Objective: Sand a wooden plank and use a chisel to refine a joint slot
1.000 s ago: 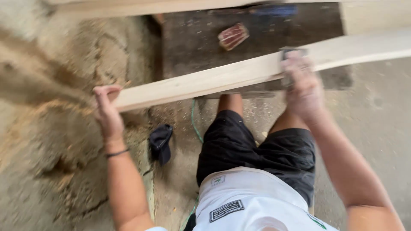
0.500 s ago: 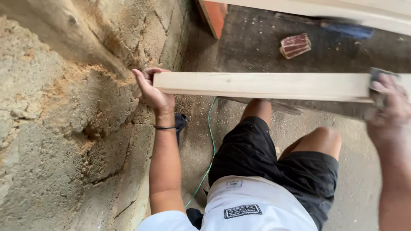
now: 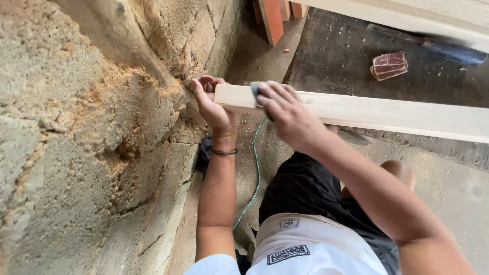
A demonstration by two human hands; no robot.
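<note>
Sanding step here, looks like: the pale wooden board [image 3: 387,113] lies across the lap, its near end right by the rough block wall [image 3: 86,153]. The left hand [image 3: 213,102] is clamped around that end, the right hand [image 3: 285,113] closed flat on a small sanding pad [image 3: 254,93] pressed to the board just beside it. Next stroke probably wants steady pressure along the board, left grip firm.
</note>
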